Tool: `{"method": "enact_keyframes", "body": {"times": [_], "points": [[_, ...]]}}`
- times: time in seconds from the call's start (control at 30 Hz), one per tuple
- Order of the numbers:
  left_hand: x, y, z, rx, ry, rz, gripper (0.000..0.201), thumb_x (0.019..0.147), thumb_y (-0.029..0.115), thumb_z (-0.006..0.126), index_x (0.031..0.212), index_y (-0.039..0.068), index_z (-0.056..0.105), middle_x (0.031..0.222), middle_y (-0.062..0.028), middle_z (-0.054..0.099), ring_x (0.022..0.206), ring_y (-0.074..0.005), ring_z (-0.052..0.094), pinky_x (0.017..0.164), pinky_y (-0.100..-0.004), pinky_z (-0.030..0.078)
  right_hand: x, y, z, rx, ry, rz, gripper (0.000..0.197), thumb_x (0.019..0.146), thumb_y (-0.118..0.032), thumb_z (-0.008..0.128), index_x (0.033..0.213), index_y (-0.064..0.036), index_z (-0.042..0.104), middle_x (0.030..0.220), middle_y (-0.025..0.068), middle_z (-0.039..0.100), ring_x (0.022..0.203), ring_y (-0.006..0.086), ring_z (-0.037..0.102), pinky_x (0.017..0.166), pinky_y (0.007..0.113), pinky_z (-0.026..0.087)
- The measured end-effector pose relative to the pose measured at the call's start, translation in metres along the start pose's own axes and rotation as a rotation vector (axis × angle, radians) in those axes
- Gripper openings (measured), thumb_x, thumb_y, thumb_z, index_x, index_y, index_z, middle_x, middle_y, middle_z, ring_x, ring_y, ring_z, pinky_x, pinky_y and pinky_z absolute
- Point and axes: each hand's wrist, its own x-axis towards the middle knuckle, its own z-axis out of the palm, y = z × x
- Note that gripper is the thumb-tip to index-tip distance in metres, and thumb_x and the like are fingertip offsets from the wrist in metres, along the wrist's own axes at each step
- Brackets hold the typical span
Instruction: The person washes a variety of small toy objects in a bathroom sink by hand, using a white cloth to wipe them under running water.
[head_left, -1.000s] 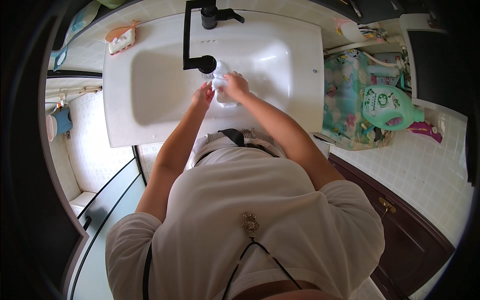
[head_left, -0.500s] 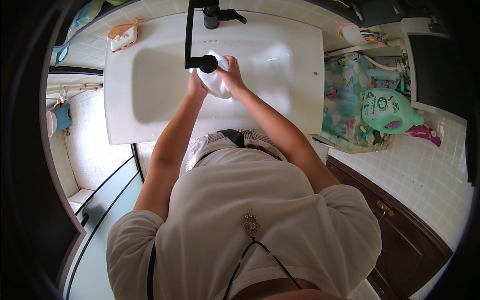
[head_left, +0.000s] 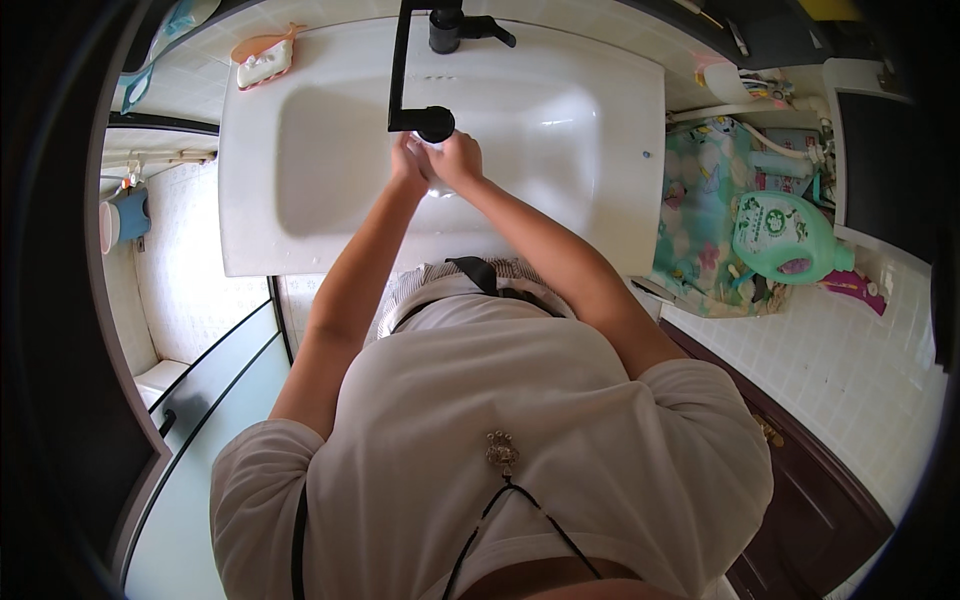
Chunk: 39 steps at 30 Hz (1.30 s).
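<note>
Over the basin of the white sink (head_left: 335,180), my left hand (head_left: 407,164) and my right hand (head_left: 460,160) are pressed together under the round head of the black faucet (head_left: 434,124). Bunched between them is a white cloth (head_left: 439,188). Only small bits of it show, below the palms and near the faucet head; my fingers cover the rest. Both hands are closed around the cloth, though the faucet head partly hides the fingertips.
A soap dish (head_left: 265,65) with something white in it sits at the sink's back left corner. To the right are a green detergent jug (head_left: 785,235) and a patterned cover (head_left: 700,215). A glass door (head_left: 215,440) stands at lower left, a dark brown door (head_left: 810,510) at lower right.
The cloth was spread wide between my hands and is now bunched up, mostly hidden. My hands have come closer together. The whole view has shifted slightly.
</note>
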Motion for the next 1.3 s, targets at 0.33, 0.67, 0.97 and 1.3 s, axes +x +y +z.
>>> {"method": "enact_keyframes", "body": {"times": [0.33,0.67,0.97,1.3], "points": [[0.010,-0.002,0.000,0.001,0.060,0.171,0.039,0.085,0.041,0.053,0.099,0.004,0.056,0.092,-0.0061,0.058,0.081,-0.0192,0.056,0.071,-0.0344,0.045,0.009,-0.017,-0.026,1.109,-0.168,0.590,0.038,0.082,-0.028,0.054,0.116,-0.0116,0.055,0.113,0.0113,0.056,0.112,0.0256,0.047,0.086,0.038,0.044],[-0.002,-0.006,0.007,0.251,0.370,0.409,0.040,0.087,0.038,0.051,0.090,-0.002,0.058,0.084,-0.0095,0.059,0.076,-0.0194,0.054,0.069,-0.0355,0.044,0.015,-0.026,-0.021,-0.210,-0.284,0.117,0.028,0.077,-0.032,0.052,0.075,-0.0064,0.064,0.078,0.0162,0.064,0.074,0.0352,0.062,0.064,0.042,0.049],[-0.038,0.001,-0.005,-0.295,-0.474,-0.059,0.058,0.088,0.052,0.034,0.126,0.010,0.041,0.128,-0.0070,0.045,0.122,-0.0289,0.039,0.100,-0.0483,0.030,0.025,-0.011,-0.035,0.575,-0.328,0.077,0.026,0.075,-0.015,0.064,0.100,-0.0070,0.062,0.094,0.0097,0.063,0.082,0.0191,0.059,0.076,0.029,0.044],[-0.017,-0.011,0.000,-0.225,-0.417,-0.042,0.037,0.090,0.032,0.038,0.111,0.005,0.051,0.108,-0.0117,0.057,0.102,-0.0271,0.055,0.091,-0.0408,0.043,-0.010,0.027,-0.024,0.015,-0.176,0.147,0.053,0.074,-0.054,0.061,0.111,-0.0167,0.059,0.131,0.0137,0.041,0.129,0.0251,0.024,0.094,0.047,0.033]]}}
